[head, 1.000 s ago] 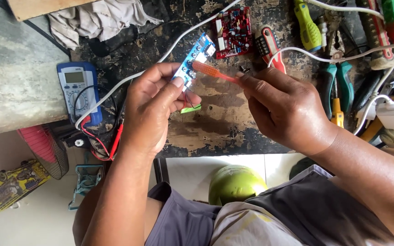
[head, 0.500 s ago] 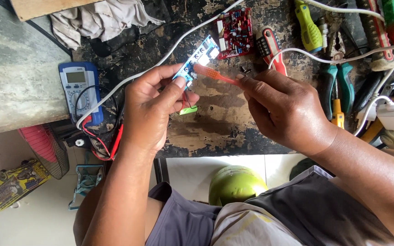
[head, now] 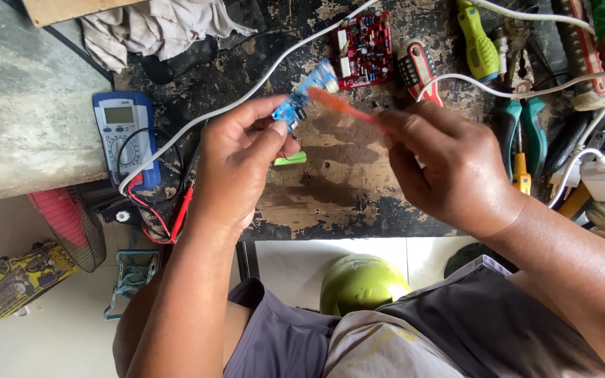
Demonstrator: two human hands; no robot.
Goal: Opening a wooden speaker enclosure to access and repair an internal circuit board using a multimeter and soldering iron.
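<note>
1. The left hand [head: 236, 164] is pinching a small blue circuit board [head: 304, 94] between thumb and fingertips, wrist bent upward, holding the board tilted above the scarred dark workbench [head: 330, 189].
2. The right hand [head: 449, 164] is closing its fingers around a thin orange tool [head: 341, 106], its tip pointing at the board's upper end; whether it is touching cannot be told.
3. The two hands are working near each other, a narrow gap lying between them.
4. A red circuit board [head: 365, 47] is lying just beyond the blue one; a white cable [head: 246, 94] is crossing past the left hand.
5. A blue multimeter [head: 126, 136] is sitting left of the left hand; pliers [head: 519, 136] and screwdrivers are crowding the bench right of the right hand.
6. The bench's near edge is running just under both wrists.
</note>
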